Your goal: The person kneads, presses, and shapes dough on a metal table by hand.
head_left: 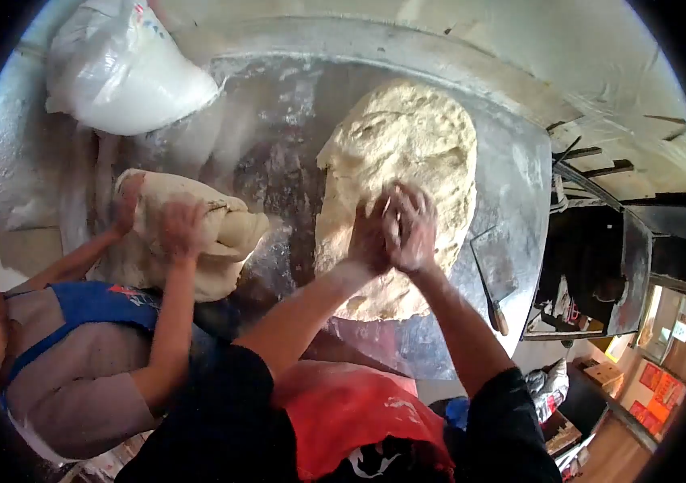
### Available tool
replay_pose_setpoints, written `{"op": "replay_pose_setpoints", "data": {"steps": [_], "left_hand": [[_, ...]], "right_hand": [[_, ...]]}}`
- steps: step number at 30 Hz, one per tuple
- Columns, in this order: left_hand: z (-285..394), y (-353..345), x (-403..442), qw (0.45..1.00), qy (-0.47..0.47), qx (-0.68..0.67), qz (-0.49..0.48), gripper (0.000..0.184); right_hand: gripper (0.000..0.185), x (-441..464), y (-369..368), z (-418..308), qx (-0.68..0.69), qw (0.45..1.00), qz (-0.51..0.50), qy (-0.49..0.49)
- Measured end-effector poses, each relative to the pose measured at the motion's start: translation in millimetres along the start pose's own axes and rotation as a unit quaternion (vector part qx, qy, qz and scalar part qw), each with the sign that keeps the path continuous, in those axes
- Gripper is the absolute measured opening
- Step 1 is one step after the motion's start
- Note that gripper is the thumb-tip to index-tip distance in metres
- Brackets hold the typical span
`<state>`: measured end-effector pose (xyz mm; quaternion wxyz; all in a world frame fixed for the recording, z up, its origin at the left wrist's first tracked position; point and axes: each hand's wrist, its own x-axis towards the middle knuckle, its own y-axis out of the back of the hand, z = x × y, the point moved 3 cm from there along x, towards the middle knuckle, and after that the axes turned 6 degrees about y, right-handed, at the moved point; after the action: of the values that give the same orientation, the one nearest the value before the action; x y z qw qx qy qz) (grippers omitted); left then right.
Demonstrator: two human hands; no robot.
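Note:
A broad slab of pale dough (pixel 407 137) lies on the metal worktop, its top dimpled and uneven. Both my hands are on its near half, side by side and touching. My left hand (pixel 371 239) is partly covered by the other one, its fingers curled down into the dough. My right hand (pixel 410 228) presses beside and over it, fingers bent, the knuckles facing up. To the right of the slab lies a flat-bladed scraper (pixel 497 278) with a wooden handle, touched by neither hand.
At my left, a co-worker in a blue apron (pixel 97 310) has both hands on a folded lump of dough (pixel 198 209). A white plastic sack (pixel 129 76) stands at the back left. The floured worktop (pixel 278 105) ends on the right near a dark open cabinet (pixel 592 266).

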<state>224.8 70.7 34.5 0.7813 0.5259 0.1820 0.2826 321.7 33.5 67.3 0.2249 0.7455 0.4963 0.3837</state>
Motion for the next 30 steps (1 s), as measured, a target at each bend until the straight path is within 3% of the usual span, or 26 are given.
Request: {"op": "replay_pose_setpoints", "data": {"steps": [2,4,5,6,7,9,10,12,14,15,17,18,19,20,21,22,23,28,29,30], "left_hand": [[-16.6,-14.5,24.6,0.999,-0.008,0.0,0.035,0.067],[-43.8,-64.2,40.1,0.988,0.043,0.143,-0.037,0.072],[-54.5,-65.6,49.6,0.997,-0.003,0.066,0.036,0.076],[-59.6,-70.3,50.5,0.999,0.02,0.034,0.008,0.076],[-56.7,-56.6,42.9,0.992,0.064,-0.041,-0.1,0.076],[-56.4,-46.7,50.9,0.996,0.068,-0.038,-0.039,0.077],[-65.3,-68.6,52.1,0.999,0.028,0.044,-0.016,0.078],[-52.6,-51.7,53.5,0.992,0.019,0.121,0.015,0.076],[-52.8,-33.6,66.4,0.986,0.097,-0.131,-0.041,0.072],[-57.0,-8.9,72.9,0.986,0.077,-0.142,0.033,0.07],[-79.6,35.5,95.6,0.974,0.079,-0.138,0.164,0.065],[-101.0,47.7,110.1,0.961,0.103,-0.131,0.22,0.061],[-134.5,45.8,117.1,0.961,0.109,-0.07,0.245,0.056],[-189.0,13.6,125.2,0.942,0.18,-0.156,0.235,0.051],[-202.9,34.4,124.1,0.954,0.249,-0.031,0.162,0.046],[-237.5,24.0,121.2,0.962,0.187,-0.034,0.196,0.043],[-257.3,18.7,119.1,0.961,0.104,0.103,0.236,0.046],[-240.3,-1.3,130.6,0.95,0.215,0.134,0.18,0.053],[-211.0,13.9,135.4,0.972,0.2,0.098,0.074,0.058],[-198.5,7.3,135.8,0.973,0.202,0.103,0.046,0.062]], "right_hand": [[0.056,26.7,-10.2,11.2,-0.013,1.0,0.011,0.002],[0.055,19.9,-49.9,52.8,-0.051,0.998,0.0,0.049],[0.056,25.0,-57.3,64.6,-0.021,0.998,0.066,0.012],[0.058,29.8,-61.0,70.5,-0.063,0.996,0.042,0.049],[0.058,22.8,-59.6,63.1,-0.054,0.998,0.008,0.021],[0.058,30.4,-56.9,65.7,-0.045,0.999,-0.013,0.004],[0.058,35.0,-53.7,61.7,-0.057,0.998,0.023,0.025],[0.061,35.0,-48.1,54.8,-0.057,0.998,-0.015,-0.001],[0.061,29.0,-47.3,66.3,0.012,0.996,-0.038,-0.084],[0.068,26.0,-33.4,72.8,0.079,0.99,0.004,-0.116],[0.071,30.7,10.4,108.9,-0.067,0.993,0.063,-0.071],[0.075,37.0,37.8,124.3,-0.097,0.985,0.031,-0.141],[0.078,29.0,46.6,159.5,-0.11,0.979,0.075,-0.153],[0.079,31.5,60.2,180.0,-0.166,0.967,0.064,-0.183],[0.079,26.4,68.5,205.7,-0.189,0.959,0.058,-0.201],[0.072,24.3,74.6,222.5,-0.192,0.953,0.04,-0.23],[0.068,18.6,75.9,240.8,-0.199,0.951,0.047,-0.23],[0.056,1.9,31.5,279.8,-0.323,0.898,0.048,-0.294],[0.053,-1.1,24.3,288.2,-0.351,0.896,0.045,-0.269],[0.044,-3.1,20.5,288.8,-0.329,0.907,0.062,-0.257]]}}
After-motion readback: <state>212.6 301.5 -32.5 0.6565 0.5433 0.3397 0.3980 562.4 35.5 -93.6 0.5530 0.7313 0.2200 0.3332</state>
